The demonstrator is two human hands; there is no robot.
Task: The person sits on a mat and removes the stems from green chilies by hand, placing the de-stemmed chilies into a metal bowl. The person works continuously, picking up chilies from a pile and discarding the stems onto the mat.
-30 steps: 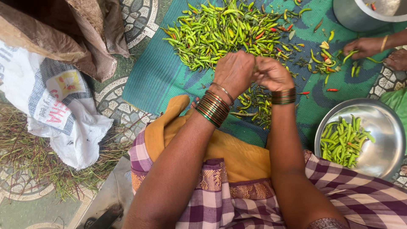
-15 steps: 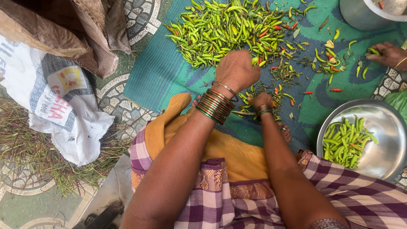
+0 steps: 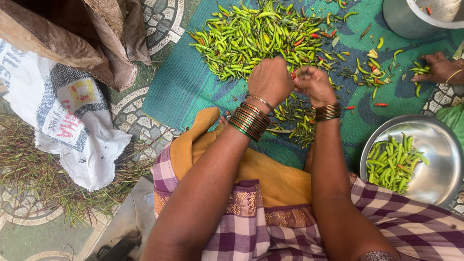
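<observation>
A big heap of green chillies [image 3: 261,36], with a few red ones mixed in, lies on a green mat [image 3: 179,82]. My left hand [image 3: 270,79] and my right hand [image 3: 314,84] meet just in front of the heap, fingers closed and touching. They pinch a chilli [image 3: 293,75] between them, of which only a small reddish bit shows. Bangles ring both wrists. Under my hands lies a smaller scatter of chillies and stems [image 3: 295,121]. A steel bowl [image 3: 435,128] at my right holds sorted green chillies [image 3: 394,164].
Another person's hand [image 3: 437,67] rests on a few chillies at the right edge. A steel pot [image 3: 411,21] stands at the top right. A white sack [image 3: 63,116] and a brown sack [image 3: 72,38] lie at the left, above a litter of dry stems [image 3: 29,183].
Half a second ago my right hand was down at the small scatter of chillies; it has come back up to meet my left hand. The other person's hand shifted slightly.
</observation>
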